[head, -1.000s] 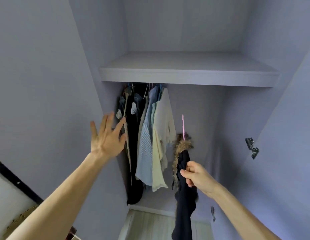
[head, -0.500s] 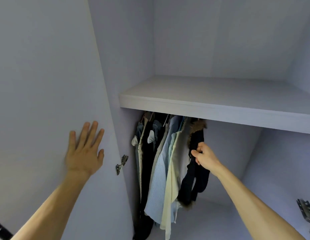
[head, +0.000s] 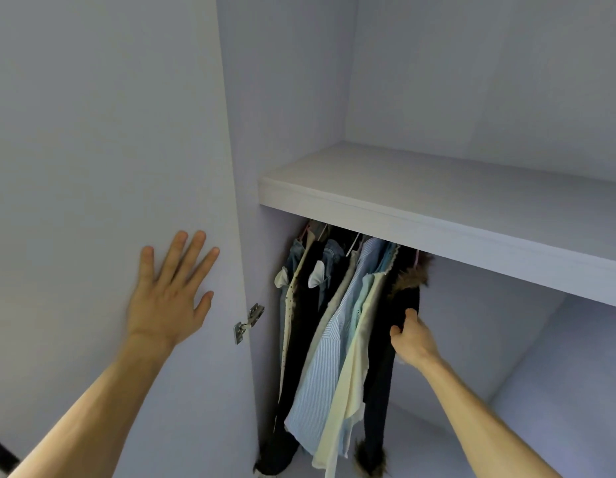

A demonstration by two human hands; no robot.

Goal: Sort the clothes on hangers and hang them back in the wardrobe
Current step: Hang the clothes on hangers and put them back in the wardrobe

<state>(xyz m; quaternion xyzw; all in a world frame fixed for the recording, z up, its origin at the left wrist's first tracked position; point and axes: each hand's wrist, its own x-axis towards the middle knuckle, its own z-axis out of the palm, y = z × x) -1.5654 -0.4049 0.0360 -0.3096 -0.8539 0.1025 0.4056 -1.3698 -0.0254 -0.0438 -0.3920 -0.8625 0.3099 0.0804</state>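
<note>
**Hanging fur-collared coat [head: 407, 296] under the shelf [head: 437, 217]**

Pinched in right grip [head: 411, 339] just below the shelf; braced by flat, spread left grip [head: 168, 301] on door [head: 92, 167] beside it. Cannot see hook, perhaps seated: ease weight down before releasing.

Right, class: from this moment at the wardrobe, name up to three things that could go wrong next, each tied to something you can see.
1. The shelf hides whether the black fur-trimmed coat is hooked on; if not, it may drop when the right hand lets go.
2. The coat crowds the cream shirt and could drag it.
3. The left hand lies flat on the door, which could swing.
</note>
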